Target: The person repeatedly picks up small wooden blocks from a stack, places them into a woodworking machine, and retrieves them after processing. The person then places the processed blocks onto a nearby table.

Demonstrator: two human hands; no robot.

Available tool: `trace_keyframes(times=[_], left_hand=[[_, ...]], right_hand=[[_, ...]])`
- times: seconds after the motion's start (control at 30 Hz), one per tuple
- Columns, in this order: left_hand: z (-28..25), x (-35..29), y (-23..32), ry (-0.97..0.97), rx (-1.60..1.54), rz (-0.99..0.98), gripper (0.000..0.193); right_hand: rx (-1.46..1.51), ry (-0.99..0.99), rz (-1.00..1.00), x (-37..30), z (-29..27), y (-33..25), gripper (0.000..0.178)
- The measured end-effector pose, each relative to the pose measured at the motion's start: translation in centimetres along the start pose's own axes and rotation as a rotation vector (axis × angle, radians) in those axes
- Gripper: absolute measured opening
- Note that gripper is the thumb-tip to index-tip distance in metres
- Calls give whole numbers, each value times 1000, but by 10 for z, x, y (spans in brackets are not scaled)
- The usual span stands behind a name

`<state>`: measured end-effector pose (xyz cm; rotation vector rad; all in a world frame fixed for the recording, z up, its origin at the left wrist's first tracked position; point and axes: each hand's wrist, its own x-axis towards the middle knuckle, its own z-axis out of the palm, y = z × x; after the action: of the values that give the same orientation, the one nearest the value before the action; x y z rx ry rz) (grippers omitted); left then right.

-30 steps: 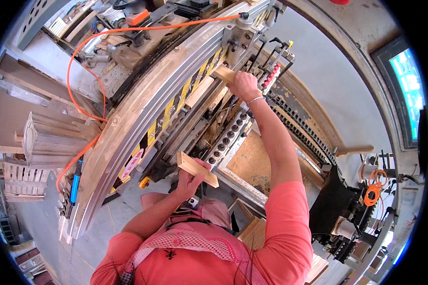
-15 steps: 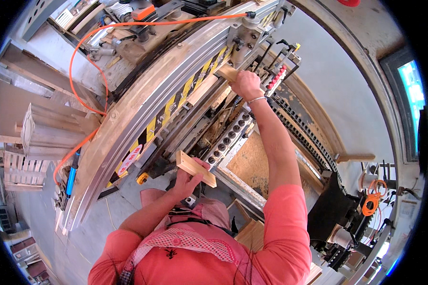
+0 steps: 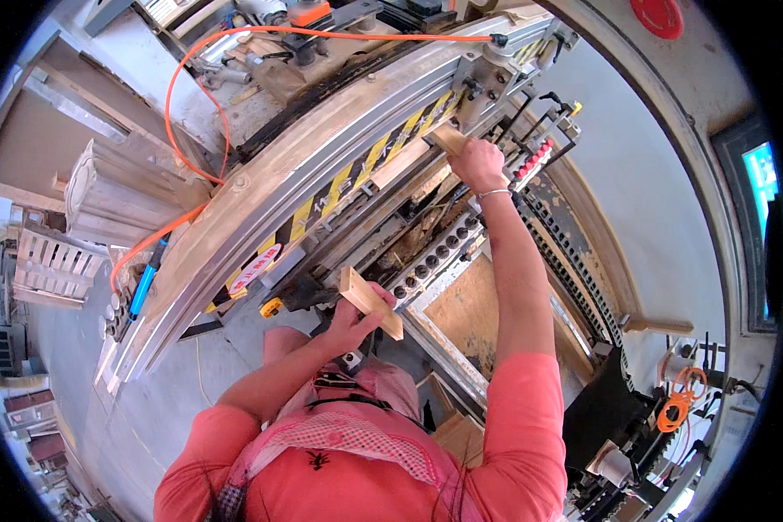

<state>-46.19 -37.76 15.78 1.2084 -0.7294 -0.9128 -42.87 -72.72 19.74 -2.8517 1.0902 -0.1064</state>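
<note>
My left hand (image 3: 354, 327) is closed around a short, pale wooden board (image 3: 370, 301), held tilted in front of my waist near the machine's front edge. Farther out, my right hand (image 3: 480, 165) reaches across the machine, its fingers wrapped round the end of another pale wooden piece (image 3: 445, 137). That piece lies close to the yellow-and-black striped rail (image 3: 339, 191). A light wooden strip (image 3: 400, 165) rests along the same rail. The fingertips of my right hand are partly hidden.
Below my right forearm runs a row of round black knobs (image 3: 439, 257). Red knobs (image 3: 533, 159) stand beyond that wrist. An orange air hose (image 3: 176, 83) curves over the beam. A lit screen (image 3: 759, 183) and a red push button (image 3: 657, 16) are at the right.
The whole view has shifted, so the machine appears farther right. Both hands keep hold of their wooden pieces; the board in my left hand has turned a little.
</note>
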Motion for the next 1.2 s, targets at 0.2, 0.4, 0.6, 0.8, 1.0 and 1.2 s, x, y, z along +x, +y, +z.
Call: trace_keyframes(times=[0.2,0.4,0.6,0.8,1.0,1.2], left_hand=[[-5,0,2,-64,42,20,36],[-3,-1,1,-29,-38,60,48],[-9,-4,-9,-69,-167,-90,48],[-9,-2,-14,-21,-210,-142,37],[-12,0,-12,-42,-251,-216,37],[-17,0,-22,-121,-205,-209,54]], right_hand=[[-22,-4,1,1,-1,-1,29],[-37,31,-31,-1,1,-1,32],[-54,6,-3,3,6,-1,31],[-141,-73,26,12,16,4,48],[-168,-101,64,11,16,2,48],[-113,-133,94,5,3,-7,48]])
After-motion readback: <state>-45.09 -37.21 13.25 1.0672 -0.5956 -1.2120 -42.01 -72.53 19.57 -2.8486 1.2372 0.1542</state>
